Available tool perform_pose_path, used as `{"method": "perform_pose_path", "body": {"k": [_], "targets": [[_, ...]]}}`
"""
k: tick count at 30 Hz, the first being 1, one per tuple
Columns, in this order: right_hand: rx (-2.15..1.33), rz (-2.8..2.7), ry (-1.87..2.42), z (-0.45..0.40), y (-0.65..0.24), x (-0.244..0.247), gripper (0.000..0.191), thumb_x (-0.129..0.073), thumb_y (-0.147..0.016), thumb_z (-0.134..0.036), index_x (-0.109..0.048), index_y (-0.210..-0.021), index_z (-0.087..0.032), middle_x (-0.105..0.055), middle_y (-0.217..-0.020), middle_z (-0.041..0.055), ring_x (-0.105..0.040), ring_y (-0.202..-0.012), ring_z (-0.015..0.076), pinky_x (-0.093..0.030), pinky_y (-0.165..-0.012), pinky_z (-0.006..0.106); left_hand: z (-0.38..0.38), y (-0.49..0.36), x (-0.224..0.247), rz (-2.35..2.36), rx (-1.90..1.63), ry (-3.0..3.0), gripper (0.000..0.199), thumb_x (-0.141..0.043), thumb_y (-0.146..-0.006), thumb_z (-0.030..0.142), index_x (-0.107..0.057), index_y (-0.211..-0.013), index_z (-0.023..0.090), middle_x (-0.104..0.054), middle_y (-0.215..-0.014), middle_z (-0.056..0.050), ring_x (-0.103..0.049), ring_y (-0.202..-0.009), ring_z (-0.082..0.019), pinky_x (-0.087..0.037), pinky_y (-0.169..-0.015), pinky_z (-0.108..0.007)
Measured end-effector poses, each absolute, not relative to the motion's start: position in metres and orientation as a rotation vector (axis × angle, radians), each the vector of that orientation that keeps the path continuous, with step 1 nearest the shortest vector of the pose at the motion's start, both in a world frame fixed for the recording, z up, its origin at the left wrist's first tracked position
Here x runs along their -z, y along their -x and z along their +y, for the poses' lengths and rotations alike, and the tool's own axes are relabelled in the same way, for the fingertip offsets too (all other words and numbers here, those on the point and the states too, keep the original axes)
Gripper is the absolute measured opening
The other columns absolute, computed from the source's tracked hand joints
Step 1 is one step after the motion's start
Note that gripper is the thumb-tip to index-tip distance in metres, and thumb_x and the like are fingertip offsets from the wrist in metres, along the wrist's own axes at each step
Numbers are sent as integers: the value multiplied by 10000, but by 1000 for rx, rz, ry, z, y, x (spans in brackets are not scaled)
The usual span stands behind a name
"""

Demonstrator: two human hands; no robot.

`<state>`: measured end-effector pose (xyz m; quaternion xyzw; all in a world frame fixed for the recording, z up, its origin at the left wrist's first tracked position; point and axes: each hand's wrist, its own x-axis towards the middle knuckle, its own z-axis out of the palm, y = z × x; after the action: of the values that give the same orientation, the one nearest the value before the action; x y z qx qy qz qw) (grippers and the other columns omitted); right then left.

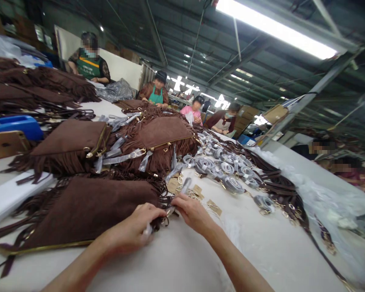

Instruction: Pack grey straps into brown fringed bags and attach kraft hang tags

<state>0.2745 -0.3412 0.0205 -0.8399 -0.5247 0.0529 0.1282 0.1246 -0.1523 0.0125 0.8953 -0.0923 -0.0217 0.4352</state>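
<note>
A dark brown fringed suede bag (pixel 94 207) lies flat on the table, its gold zip edge toward me. My left hand (pixel 141 227) is closed at the bag's right corner, pinching the corner by its metal ring, with a bit of clear plastic under the fingers. Opposite it, my right hand (pixel 193 213) pinches a small gold metal clasp (pixel 169 211). The clasp sits between both sets of fingertips and is partly hidden by them. Brown cardboard tags (pixel 197 190) with pale strings lie just beyond the right hand.
More fringed bags (pixel 167 132) are piled behind. Plastic-wrapped coiled straps (pixel 232 182) and long brown straps (pixel 276 182) spread to the right. A phone (pixel 6 145) leans on a blue holder (pixel 21 125) at left, near a white box (pixel 15 196). Several co-workers sit farther back.
</note>
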Motion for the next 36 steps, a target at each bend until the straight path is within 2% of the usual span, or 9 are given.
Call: {"method": "perform_pose_path", "body": {"k": [3,7,13,16,19,22,28,33,36], "targets": [[-100,-1399,2472,-358,-290,-31,287,-475,-886,-119,-630,-1094,-242,-673,-1127,37,-619,-1006,163,-453,-864,250,-156,-123,-10,-366,68,-2344,704,-441,-664,-15,-567,-1270,320,-556,-1349,-27,-425,-1292,-248,-350,-1101,-444],[-37,-1064,2621,-390,-311,-41,241,-420,-900,-206,-654,-952,-196,-706,-858,50,-635,-790,189,-455,-719,276,-150,-130,-8,-397,141,-2356,779,-397,-643,-35,-558,-1298,356,-451,-1501,26,-338,-1407,-262,-290,-1143,-526],[-184,-917,2701,-417,-310,-36,252,-419,-889,-286,-657,-867,-208,-701,-772,27,-641,-742,183,-410,-640,249,-152,-142,-13,-43,-44,-2368,627,-347,-776,36,-487,-1374,164,-304,-1576,-96,-273,-1453,-256,-269,-1190,-457],[-227,-910,2711,-419,-300,-33,245,-423,-877,-280,-658,-885,-209,-709,-814,32,-632,-749,182,-398,-640,250,-164,-149,-19,-76,-113,-2437,513,-386,-781,42,-598,-1228,180,-421,-1481,-97,-405,-1368,-241,-345,-1153,-402],[-244,-914,2700,-418,-294,-35,240,-430,-875,-285,-656,-901,-209,-720,-878,42,-635,-782,187,-410,-669,256,-175,-157,-27,-136,-55,-2556,345,-438,-783,49,-672,-984,204,-574,-1220,-85,-579,-1105,-225,-479,-994,-370],[-243,-913,2694,-418,-290,-38,231,-439,-876,-292,-656,-897,-214,-726,-904,43,-641,-813,194,-420,-687,261,-185,-165,-29,-220,-3,-2705,260,-471,-789,56,-671,-868,202,-594,-1066,-83,-581,-973,-225,-516,-859,-356],[-179,-857,2743,-423,-292,-37,246,-413,-901,-276,-651,-924,-220,-723,-869,42,-656,-804,196,-413,-680,259,-191,-171,-17,-351,-58,-2761,212,-470,-787,46,-622,-766,192,-593,-1009,-79,-565,-922,-227,-498,-758,-339],[-134,-756,2800,-427,-299,-31,281,-369,-913,-216,-648,-943,-201,-723,-884,69,-662,-761,194,-411,-678,267,-175,-180,-6,124,-255,-2464,188,-390,-834,70,-529,-824,196,-564,-872,-40,-573,-816,-185,-494,-762,-317],[-97,-769,2787,-426,-299,-30,249,-411,-897,-207,-652,-956,-218,-713,-969,65,-648,-863,196,-400,-746,271,-163,-186,1,409,-529,-2293,226,-427,-870,144,-496,-1085,139,-549,-1045,-104,-567,-1004,-237,-480,-934,-396]]}}
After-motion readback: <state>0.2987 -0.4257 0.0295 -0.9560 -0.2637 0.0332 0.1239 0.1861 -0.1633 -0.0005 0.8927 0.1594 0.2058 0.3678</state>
